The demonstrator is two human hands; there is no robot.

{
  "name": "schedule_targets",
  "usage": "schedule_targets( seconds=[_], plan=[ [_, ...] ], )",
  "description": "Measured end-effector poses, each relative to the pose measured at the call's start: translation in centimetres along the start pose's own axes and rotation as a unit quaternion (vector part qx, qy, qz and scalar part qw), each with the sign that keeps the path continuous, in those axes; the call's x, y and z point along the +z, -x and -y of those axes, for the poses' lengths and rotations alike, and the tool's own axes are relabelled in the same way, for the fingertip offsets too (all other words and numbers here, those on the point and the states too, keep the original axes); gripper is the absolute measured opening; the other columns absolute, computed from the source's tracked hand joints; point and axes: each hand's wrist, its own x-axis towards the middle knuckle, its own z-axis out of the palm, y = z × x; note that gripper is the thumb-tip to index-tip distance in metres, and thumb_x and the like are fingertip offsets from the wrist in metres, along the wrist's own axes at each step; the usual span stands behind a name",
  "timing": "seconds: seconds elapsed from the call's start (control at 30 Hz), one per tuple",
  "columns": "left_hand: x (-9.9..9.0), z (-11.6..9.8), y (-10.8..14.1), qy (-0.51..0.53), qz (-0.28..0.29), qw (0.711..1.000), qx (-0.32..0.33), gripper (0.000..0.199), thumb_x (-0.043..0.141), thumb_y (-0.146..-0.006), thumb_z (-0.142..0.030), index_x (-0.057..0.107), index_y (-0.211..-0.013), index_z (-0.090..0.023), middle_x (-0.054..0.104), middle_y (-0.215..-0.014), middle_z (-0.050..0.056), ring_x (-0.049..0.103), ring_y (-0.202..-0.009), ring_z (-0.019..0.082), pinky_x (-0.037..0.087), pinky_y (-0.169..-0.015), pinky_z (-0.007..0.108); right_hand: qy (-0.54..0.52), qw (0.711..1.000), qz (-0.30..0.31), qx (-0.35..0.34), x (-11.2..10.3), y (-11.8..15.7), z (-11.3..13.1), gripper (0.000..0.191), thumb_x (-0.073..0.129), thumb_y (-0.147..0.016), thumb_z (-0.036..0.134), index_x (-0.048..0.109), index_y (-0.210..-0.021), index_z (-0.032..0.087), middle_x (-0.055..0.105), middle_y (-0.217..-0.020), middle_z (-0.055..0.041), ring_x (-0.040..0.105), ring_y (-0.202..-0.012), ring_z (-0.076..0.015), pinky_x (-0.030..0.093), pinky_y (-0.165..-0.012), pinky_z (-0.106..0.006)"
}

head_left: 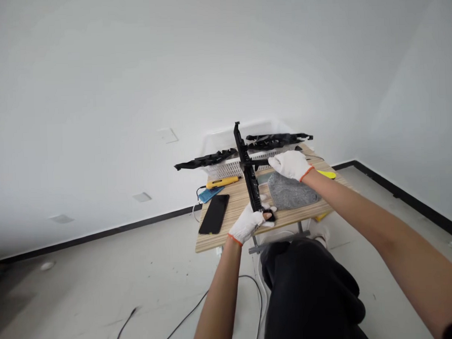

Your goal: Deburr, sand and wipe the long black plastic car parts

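A long black plastic part [249, 176] is held up over a small wood-grain table [233, 209]. My left hand [250, 220], in a white glove with an orange cuff, is closed round its lower end. A side arm [260, 162] of the part points right, and my right hand [290, 164], gloved likewise, grips its end. Behind, a white slatted basket [231, 168] bears more black parts [277, 139] that stick out over its rim on both sides.
On the table lie a black phone [214, 214], a yellow tool [222, 182], a blue packet [209, 194], a grey cloth [291, 191] and a bright yellow item [327, 174]. Black cables [194, 308] run over the floor. A wall stands behind the table.
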Motion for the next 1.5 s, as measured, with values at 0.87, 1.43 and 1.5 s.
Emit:
schedule_targets(
  seconds=[0.87,1.43,1.5],
  plan=[
    [0.1,-0.3,0.1,-0.012,0.003,1.000,-0.024,0.077,0.094,-0.056,-0.017,0.054,-0.121,-0.021,0.062,-0.101,0.004,0.070,-0.113,0.035,0.067,-0.075,0.039,0.017,0.998,-0.024,0.047,0.8,-1.1,0.0,0.080,0.018,-0.104,0.063,0.080,-0.098,0.013,0.078,-0.094,-0.0200,0.073,-0.095,-0.0346,0.042,-0.075,-0.039],
    [-0.4,0.2,0.0,-0.018,0.016,1.000,-0.014,0.073,0.091,-0.059,-0.014,0.054,-0.122,-0.021,0.064,-0.105,0.005,0.070,-0.117,0.035,0.068,-0.078,0.043,0.046,0.998,-0.040,0.025,1.6,-1.2,-0.6,0.066,0.025,-0.106,0.046,0.079,-0.104,0.009,0.078,-0.103,-0.0210,0.073,-0.098,-0.0339,0.043,-0.078,-0.038],
    [-0.4,0.2,-0.1,-0.019,0.010,1.000,-0.014,0.074,0.091,-0.059,-0.013,0.054,-0.122,-0.021,0.064,-0.105,0.005,0.070,-0.116,0.035,0.068,-0.076,0.042,0.037,0.998,-0.042,0.024,1.7,-1.3,-0.5,0.068,0.024,-0.106,0.049,0.080,-0.102,0.011,0.078,-0.101,-0.0201,0.073,-0.096,-0.0336,0.043,-0.077,-0.037]
  ],
)
